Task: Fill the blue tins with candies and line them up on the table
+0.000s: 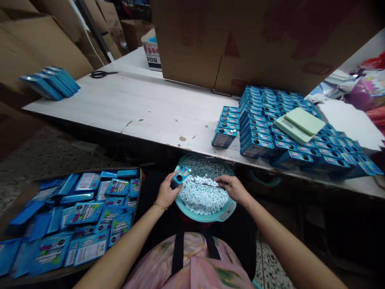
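White worktable (150,100), surface chipped; speckled floor (49,148) below; shadow underneath.

Pink floral garment (192,263), two black straps (178,255), thin gold-coloured bracelet (160,206)

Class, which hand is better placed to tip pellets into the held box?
Probably the right hand: it seems to hold a scoop of pellets beside the box, which the left hand grips.

Light is dim and uneven. The bench (162,106) catches most of it, greyish white, while deep shadow fills the space beneath. The carton (258,48) on the bench shows a shaded face. Pellets (207,198) before the bench look pale; bags (365,86) beyond it blur, with wide-angle stretching.
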The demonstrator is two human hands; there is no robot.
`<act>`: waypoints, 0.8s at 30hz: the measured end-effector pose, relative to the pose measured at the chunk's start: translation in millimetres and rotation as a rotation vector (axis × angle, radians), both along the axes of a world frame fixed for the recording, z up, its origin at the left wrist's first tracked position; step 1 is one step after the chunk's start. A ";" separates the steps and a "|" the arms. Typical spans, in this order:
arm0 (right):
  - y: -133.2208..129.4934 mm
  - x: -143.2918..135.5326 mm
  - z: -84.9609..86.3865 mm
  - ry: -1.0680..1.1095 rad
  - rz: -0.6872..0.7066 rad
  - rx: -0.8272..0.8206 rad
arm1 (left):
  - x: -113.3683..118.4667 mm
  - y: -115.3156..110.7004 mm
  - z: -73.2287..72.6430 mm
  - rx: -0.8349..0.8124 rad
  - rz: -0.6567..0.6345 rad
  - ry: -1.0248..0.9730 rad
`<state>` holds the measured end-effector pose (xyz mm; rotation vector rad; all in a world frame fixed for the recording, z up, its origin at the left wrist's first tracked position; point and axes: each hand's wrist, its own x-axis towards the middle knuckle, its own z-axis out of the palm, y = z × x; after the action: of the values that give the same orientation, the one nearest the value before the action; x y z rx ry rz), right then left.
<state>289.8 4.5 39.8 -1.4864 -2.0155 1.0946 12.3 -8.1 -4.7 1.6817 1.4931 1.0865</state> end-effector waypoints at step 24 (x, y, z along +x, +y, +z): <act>-24.7 29.1 113.3 -0.512 -0.065 0.314 | 15.0 6.6 24.7 -0.016 -0.220 -0.130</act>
<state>318.9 -20.2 153.2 -1.7638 -2.3100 0.3587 27.4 -1.5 20.1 1.6852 1.2014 1.0403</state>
